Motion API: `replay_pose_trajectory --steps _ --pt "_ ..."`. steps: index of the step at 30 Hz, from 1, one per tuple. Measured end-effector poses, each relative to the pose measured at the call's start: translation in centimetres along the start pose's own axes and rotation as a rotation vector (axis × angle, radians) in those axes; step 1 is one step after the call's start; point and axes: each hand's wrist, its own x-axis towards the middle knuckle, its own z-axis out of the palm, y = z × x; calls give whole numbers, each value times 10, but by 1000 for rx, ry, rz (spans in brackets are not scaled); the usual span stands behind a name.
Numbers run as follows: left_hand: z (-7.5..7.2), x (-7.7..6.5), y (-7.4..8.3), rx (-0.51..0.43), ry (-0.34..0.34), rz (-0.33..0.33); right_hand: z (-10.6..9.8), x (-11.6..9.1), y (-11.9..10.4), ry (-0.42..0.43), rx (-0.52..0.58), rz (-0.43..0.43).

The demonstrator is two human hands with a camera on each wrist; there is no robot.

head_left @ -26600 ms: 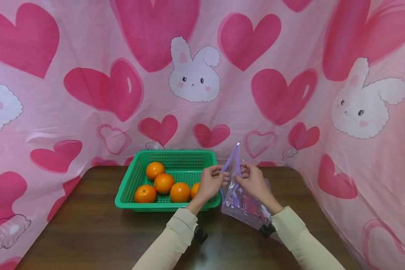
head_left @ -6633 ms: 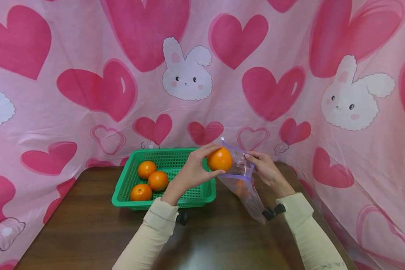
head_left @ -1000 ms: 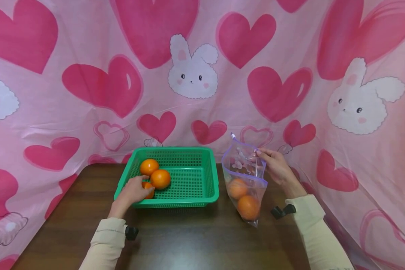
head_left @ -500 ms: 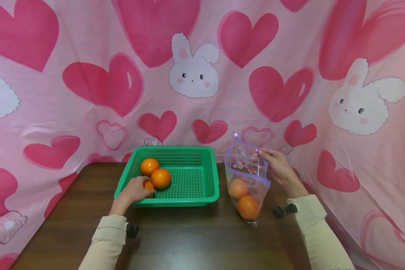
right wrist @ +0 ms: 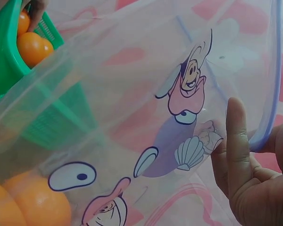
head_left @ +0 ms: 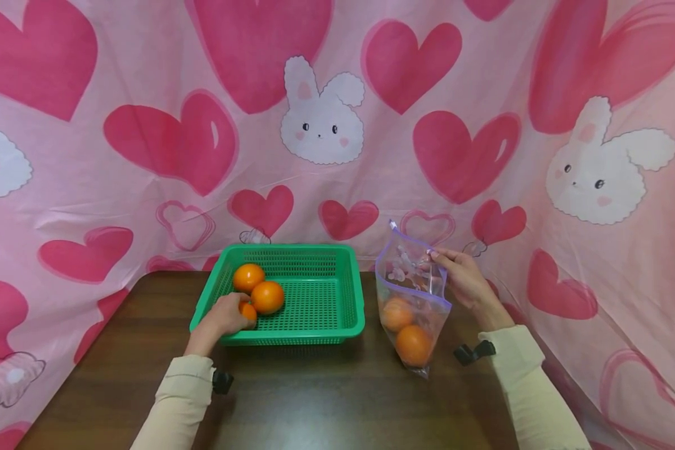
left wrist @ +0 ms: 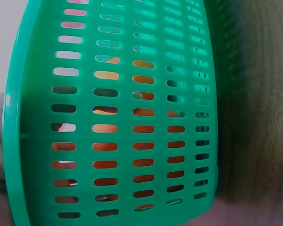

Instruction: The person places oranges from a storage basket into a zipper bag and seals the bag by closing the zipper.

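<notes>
In the head view my left hand (head_left: 225, 314) reaches over the front left rim of the green basket (head_left: 315, 335), its fingers curled round an orange (head_left: 248, 312) and partly covering it. Two more oranges lie beside it, one in front (head_left: 267, 297) and one behind (head_left: 249, 277). At the right, my right hand (head_left: 462, 279) pinches the purple zip edge of a clear printed slider bag (head_left: 384, 284), whose mouth gapes. Inside the bag sit two oranges, the lower one (head_left: 414, 345) near its bottom corner. The left wrist view shows mostly the basket's slotted wall (left wrist: 37, 103), with orange behind it.
A brown wooden table (head_left: 315, 400) bears the basket. Behind and at both sides hangs a pink cloth (head_left: 388, 162) with hearts and rabbits. Black straps (head_left: 221, 382) sit at the wrists, below pale sleeves.
Earlier both hands were on the flat bag; later the left held an orange at its mouth. Two oranges are now inside, and the left hand is back at the basket. Over the last second, little moves.
</notes>
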Motion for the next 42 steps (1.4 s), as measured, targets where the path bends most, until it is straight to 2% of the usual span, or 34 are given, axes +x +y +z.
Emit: replay_pose_trajectory --steps 5,14,29,36,42 --pt "0 -1 2 3 3 -3 -1 0 1 1 5 0" --pt "-1 -4 2 17 53 16 0 2 1 8 9 -1" --pt "-3 -10 6 -30 88 -1 0 0 2 -9 -11 2" --pt "2 -8 1 -68 197 25 1 -1 2 -4 -37 4" --pt "7 -9 1 -125 341 71 3 0 2 -7 -39 3"
